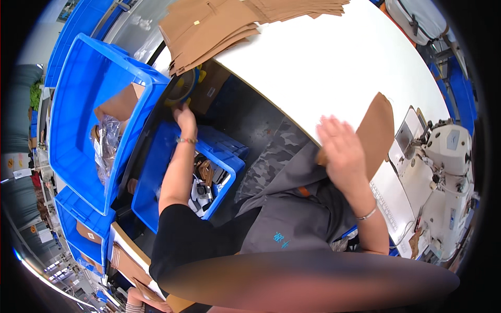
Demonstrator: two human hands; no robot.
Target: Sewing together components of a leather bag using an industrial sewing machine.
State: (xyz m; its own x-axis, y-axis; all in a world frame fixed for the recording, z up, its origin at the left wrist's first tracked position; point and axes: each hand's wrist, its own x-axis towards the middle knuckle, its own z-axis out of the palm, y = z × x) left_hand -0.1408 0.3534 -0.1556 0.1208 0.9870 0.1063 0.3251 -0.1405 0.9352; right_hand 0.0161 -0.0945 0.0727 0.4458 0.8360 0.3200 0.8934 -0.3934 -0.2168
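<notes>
My left hand (186,121) reaches down under the table's left edge, over a blue bin. Its fingertips are at the lower edge of a round fan (182,86) with blue and yellow parts. Those fingers are small and dim, so their grip is unclear. My right hand (342,151) is raised at the near edge of the white table, fingers stretched out. Beside and partly behind it lies a long brown fabric piece (378,125). A bit of brown shows under the thumb side; whether the hand touches it is hard to tell.
A large blue crate (73,135) holds brown pieces and a clear plastic bag (108,141). The lower blue bin (224,190) contains cords and small items. Stacked brown pieces (209,31) lie on the white table (313,57). A sewing machine (449,151) stands at right.
</notes>
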